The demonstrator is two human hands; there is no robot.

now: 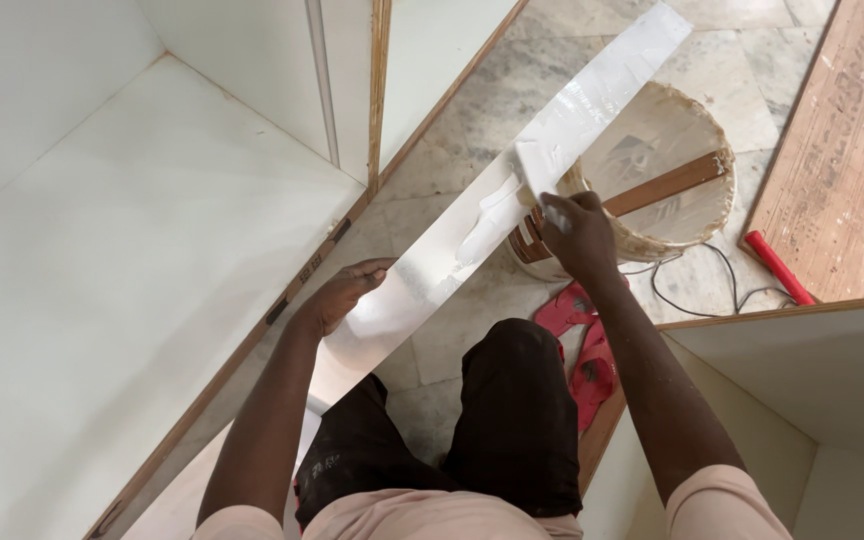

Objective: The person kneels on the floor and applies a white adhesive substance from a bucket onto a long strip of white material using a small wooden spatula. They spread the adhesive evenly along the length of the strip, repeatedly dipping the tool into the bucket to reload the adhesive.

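Right hand (574, 228) clamped on scraper (535, 170) pressed to white strip (552, 130) lying aslant over bucket (687, 215) on floor (472, 110), wet paste beneath blade; left hand (344, 292) open, fingers flat, steadying strip's near end; red sandals (580, 345) beside bucket.

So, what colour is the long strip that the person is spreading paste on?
White, glossy with wet paste; the strip shows best in the head view, the only one here.
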